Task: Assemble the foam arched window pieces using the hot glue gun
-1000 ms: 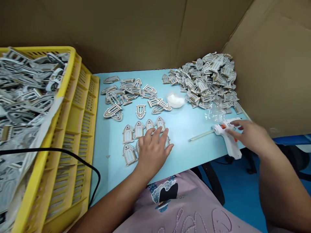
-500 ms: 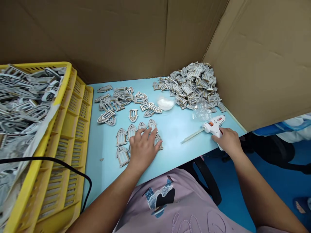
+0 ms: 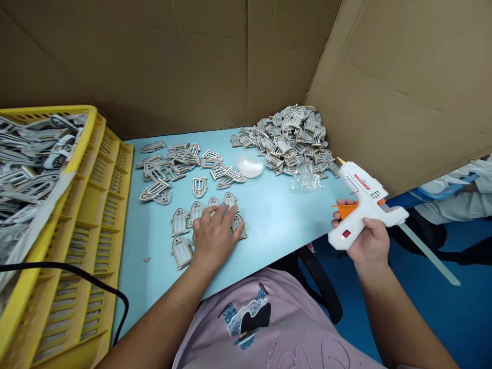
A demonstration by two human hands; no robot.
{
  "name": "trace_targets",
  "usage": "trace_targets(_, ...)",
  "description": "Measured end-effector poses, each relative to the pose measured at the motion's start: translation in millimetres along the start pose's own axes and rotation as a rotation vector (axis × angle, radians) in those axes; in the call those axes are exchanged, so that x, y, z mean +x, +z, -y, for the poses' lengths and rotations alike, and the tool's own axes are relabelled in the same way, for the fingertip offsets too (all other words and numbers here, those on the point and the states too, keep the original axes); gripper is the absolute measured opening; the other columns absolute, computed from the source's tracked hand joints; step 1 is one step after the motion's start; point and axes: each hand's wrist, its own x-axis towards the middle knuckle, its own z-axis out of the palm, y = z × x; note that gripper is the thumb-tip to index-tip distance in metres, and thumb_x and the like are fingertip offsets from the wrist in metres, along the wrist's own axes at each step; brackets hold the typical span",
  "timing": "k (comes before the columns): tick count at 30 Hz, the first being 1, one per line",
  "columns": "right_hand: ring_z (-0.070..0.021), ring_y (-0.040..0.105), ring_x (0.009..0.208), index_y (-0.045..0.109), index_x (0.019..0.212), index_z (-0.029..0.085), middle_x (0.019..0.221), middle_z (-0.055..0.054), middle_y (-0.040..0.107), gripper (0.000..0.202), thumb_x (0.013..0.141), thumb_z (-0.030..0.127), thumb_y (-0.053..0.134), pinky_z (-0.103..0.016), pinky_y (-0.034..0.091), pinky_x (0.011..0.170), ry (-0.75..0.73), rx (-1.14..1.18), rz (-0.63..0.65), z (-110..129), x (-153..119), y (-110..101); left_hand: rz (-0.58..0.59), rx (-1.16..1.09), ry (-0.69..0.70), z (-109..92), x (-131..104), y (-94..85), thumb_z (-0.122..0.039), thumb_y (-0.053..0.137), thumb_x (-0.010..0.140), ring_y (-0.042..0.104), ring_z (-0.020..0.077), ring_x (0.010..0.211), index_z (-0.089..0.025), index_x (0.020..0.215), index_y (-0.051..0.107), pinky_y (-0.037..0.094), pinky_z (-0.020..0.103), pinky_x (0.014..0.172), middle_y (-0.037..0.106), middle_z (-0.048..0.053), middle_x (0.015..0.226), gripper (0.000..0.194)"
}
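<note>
My right hand (image 3: pixel 369 241) grips a white glue gun (image 3: pixel 363 197) by its handle, off the right edge of the table, with its nozzle pointing up and left and a translucent glue stick trailing from its rear. My left hand (image 3: pixel 215 236) lies with fingers spread over two rows of small arched window pieces (image 3: pixel 179 221) on the light blue table (image 3: pixel 277 215). Some pieces are hidden under that hand. One piece with a scroll pattern (image 3: pixel 199 187) sits just above the rows. A loose pile of similar pieces (image 3: pixel 165 164) lies behind.
A large heap of arched pieces (image 3: pixel 295 136) fills the back right corner, by crumpled clear plastic (image 3: pixel 306 177) and a small white dish (image 3: pixel 250 167). A yellow crate (image 3: pixel 96 205) with more pieces stands left, a black cable (image 3: pixel 77 271) crossing it. Cardboard walls (image 3: pixel 172 66) enclose the table.
The glue gun has been lifted off the table in my right hand and turned, its nozzle now up and left. My left hand has stayed on the rows. The view has shifted slightly.
</note>
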Motion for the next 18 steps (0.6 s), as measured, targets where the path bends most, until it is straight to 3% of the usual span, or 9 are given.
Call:
trace_targets(7, -0.0223, 0.059, 0.075, 0.058, 0.114, 0.028, 0.117, -0.012, 0.064, 0.042, 0.080, 0.049, 0.045, -0.039, 0.049, 0.060, 0.085, 0.411, 0.307, 6, -10, 30, 0.009, 0.008, 0.008, -1, 0, -1.1, -0.039, 0.052, 0.097, 0.048, 0.0352, 0.125, -0.020, 0.131, 0.062, 0.037, 0.049, 0.092, 0.065, 0.013, 0.133, 0.040)
trace_targets(13, -0.0207, 0.061, 0.064, 0.063, 0.105, 0.028, 0.103, -0.009, 0.068, 0.039, 0.074, 0.053, 0.062, -0.037, 0.049, 0.054, 0.095, 0.564, 0.533, 7, -19, 26, -0.004, 0.015, 0.024, 0, 0, 3.4, -0.038, 0.052, 0.097, 0.049, 0.0350, 0.125, -0.021, 0.131, 0.062, 0.039, 0.049, 0.091, 0.065, 0.012, 0.132, 0.039)
trace_targets(18, -0.0172, 0.062, 0.062, 0.066, 0.106, 0.028, 0.102, -0.006, 0.069, 0.040, 0.072, 0.049, 0.070, -0.033, 0.049, 0.054, 0.081, 0.652, 0.563, 2, -19, 19, -0.029, -0.003, 0.070, -6, 1, 3.7, -0.037, 0.056, 0.096, 0.051, 0.0359, 0.123, -0.021, 0.128, 0.064, 0.041, 0.051, 0.091, 0.066, 0.012, 0.131, 0.037)
